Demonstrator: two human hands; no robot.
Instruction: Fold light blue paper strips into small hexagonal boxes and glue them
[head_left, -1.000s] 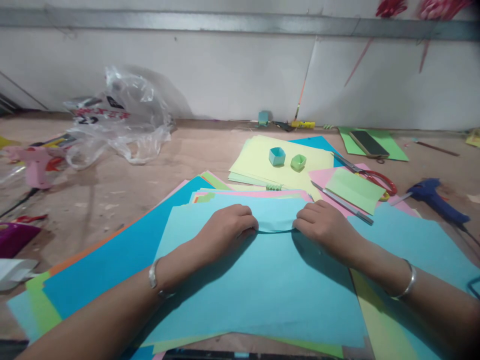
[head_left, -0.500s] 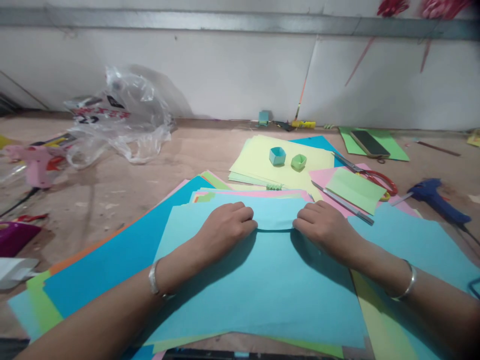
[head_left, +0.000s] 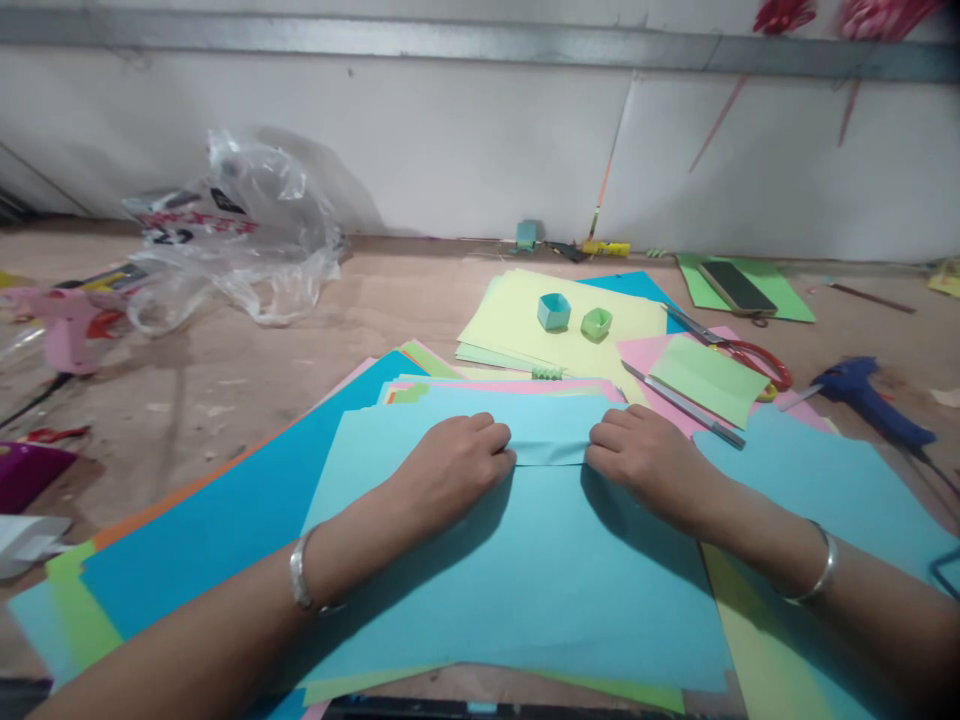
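- Here both hands press a folded flap of the light blue paper sheet (head_left: 525, 560) flat near its far edge; the sheet lies on top of a spread of coloured papers on the bench (head_left: 315, 320), right in front of the person;
- To do this fold well, I judge the edges should stay lined up while the fingertips run outward along the crease, with even pressure so the flap (head_left: 550, 440) does not skew;
- The left hand (head_left: 450, 470) is curled, its grip narrow, fingertips pinching and pressing the left end of the flap;
- The right hand (head_left: 645, 455) mirrors it, grip narrow, knuckles up, fingertips on the right end of the flap; the two hands sit near each other with a short stretch of flap between;
- Beyond lie a yellow paper stack (head_left: 525, 330) bearing a small blue paper box (head_left: 554, 311) and a green paper box (head_left: 597, 323); red-handled scissors (head_left: 739, 352) and a blue glue gun (head_left: 870, 400) lie to the right.
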